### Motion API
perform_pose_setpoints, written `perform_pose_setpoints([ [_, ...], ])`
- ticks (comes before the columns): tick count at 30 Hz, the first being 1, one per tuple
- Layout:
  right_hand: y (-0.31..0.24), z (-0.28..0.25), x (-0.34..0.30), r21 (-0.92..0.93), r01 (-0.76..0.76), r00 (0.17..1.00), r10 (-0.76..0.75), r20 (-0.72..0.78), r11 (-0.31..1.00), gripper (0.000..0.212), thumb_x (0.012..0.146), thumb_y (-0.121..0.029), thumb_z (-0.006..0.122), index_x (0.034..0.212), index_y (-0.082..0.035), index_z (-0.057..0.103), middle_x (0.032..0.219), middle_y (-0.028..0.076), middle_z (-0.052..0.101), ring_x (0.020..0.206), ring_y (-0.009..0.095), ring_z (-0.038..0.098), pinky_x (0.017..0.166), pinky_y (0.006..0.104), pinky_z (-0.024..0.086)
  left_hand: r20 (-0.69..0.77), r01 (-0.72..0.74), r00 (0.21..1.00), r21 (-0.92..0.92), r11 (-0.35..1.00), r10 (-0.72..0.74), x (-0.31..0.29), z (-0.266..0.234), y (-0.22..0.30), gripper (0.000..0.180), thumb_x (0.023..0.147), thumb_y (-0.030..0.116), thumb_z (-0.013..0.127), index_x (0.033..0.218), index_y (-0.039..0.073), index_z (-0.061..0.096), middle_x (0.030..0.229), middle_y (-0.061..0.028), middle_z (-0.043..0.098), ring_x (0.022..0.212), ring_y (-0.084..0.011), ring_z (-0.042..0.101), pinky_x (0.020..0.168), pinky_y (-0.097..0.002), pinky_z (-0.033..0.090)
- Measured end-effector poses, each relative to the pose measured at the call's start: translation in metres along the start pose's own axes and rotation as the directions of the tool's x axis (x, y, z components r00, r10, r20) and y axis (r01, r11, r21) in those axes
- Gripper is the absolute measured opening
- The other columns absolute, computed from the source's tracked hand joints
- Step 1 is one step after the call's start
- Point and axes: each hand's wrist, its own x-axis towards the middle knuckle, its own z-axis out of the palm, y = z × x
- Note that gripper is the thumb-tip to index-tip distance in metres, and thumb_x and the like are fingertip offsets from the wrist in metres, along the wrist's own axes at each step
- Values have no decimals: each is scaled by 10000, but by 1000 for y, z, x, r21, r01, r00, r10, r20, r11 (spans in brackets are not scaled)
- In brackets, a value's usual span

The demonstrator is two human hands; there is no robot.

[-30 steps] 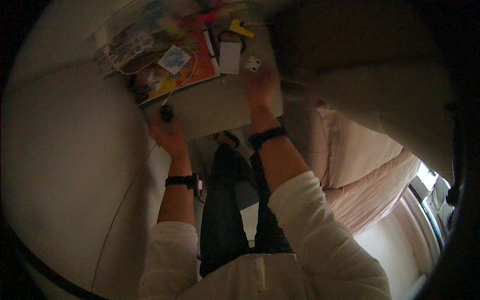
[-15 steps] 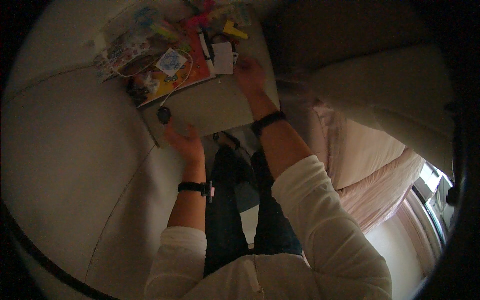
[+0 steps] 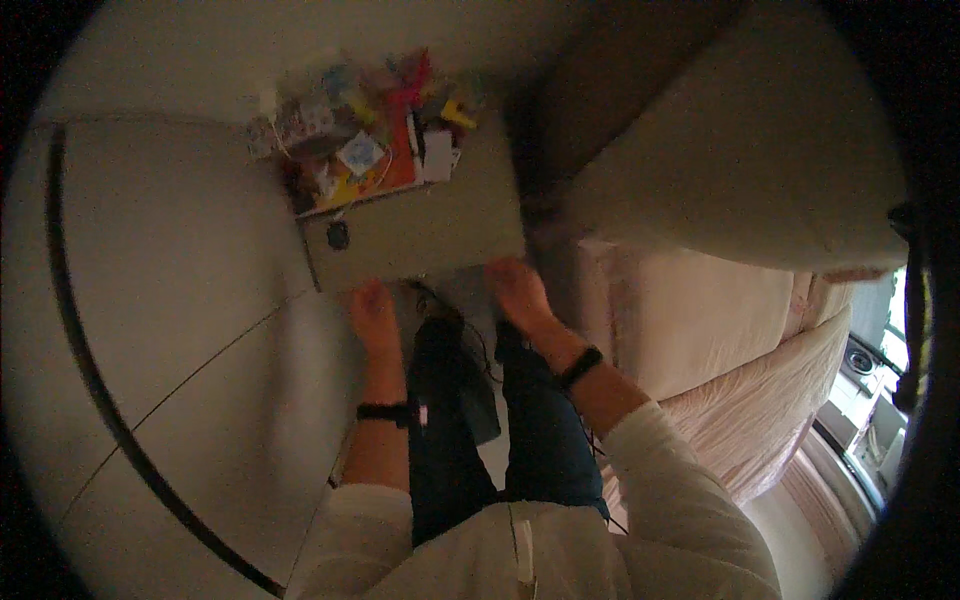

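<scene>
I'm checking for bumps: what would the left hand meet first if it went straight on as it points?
Probably the near edge of the table, just ahead of the left hand; depth is unclear, so it might pass above.

- Left hand (image 3: 372,313), left of centre: fingers blurred.
- Right hand (image 3: 518,287), centre: fingers blurred.
- Pink object (image 3: 408,92), upper left: blurred, kind undetermined.
- White shirt (image 3: 575,545): cut off at bottom.

the person's bare left hand (image 3: 371,312) is at the end of a nearly straight, forward-pointing left forearm (image 3: 378,455), its fingers seemingly curled inward. the bare right hand (image 3: 520,290), well apart from it, reaches slightly farther forward; the right forearm (image 3: 610,392) slants inward toward it. blur hides the exact finger pose on both.
</scene>
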Motion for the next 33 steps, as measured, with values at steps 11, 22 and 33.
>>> perform_pose_setpoints([
  [11,-98,-173,-251,127,-27,999,23,33,992,160,896,-159,618,997,-40,653,903,124,679,802,213,653,736,334,521,466,192,875,-87,977,-131,-113,23,191,282,981,281,538,1095,42,634,978,-57,667,873,-119,600,771,-256,463],
  [22,-97,-197,-335,339,42,846,147,-513,940,136,898,-89,625,1009,-11,637,897,102,678,813,154,628,736,291,507,771,-12,636,-43,999,41,-120,55,303,197,997,186,511,1105,57,612,959,-46,654,850,-111,587,753,-243,463],
  [33,-169,-162,-371,322,98,642,188,-744,942,103,897,-80,623,980,-21,632,888,96,645,781,179,608,708,294,497,970,-140,210,-91,986,119,-106,155,373,184,984,158,521,1099,47,612,960,-37,662,831,-109,599,753,-247,481],
])
